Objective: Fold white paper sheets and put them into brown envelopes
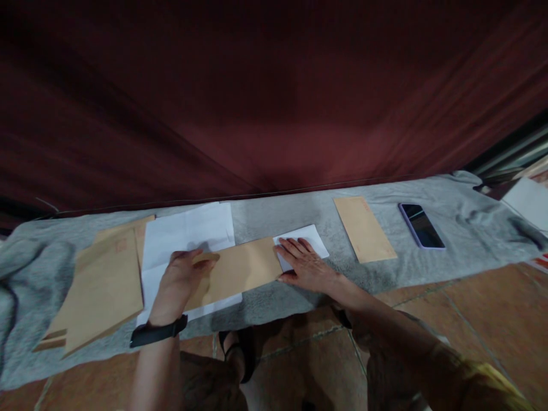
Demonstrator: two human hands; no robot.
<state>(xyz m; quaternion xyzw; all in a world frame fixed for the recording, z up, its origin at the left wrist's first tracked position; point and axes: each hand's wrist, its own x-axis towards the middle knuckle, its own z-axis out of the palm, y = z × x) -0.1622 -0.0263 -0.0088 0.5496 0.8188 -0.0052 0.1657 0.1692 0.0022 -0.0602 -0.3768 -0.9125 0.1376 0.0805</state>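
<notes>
A tan paper envelope point(248, 264) lies crosswise in front of me, its left part over white paper sheets point(186, 228). At its left end my left hand point(182, 279) is closed on the envelope with bent fingers, a dark band around the wrist. Folded white paper point(314, 237) shows at the envelope's right end; whether it sits inside or beneath cannot be seen. My right hand point(306, 267) lies on that paper with its fingers stretched out, the thumb by the envelope's edge.
Several tan envelopes point(105, 285) are piled on the left. Another envelope point(363, 228) lies to the right, with a phone point(422, 225) beyond it. Grey cloth point(278, 214) covers the narrow surface. Dark red fabric point(274, 114) hangs behind, and a tiled floor point(483, 308) lies below.
</notes>
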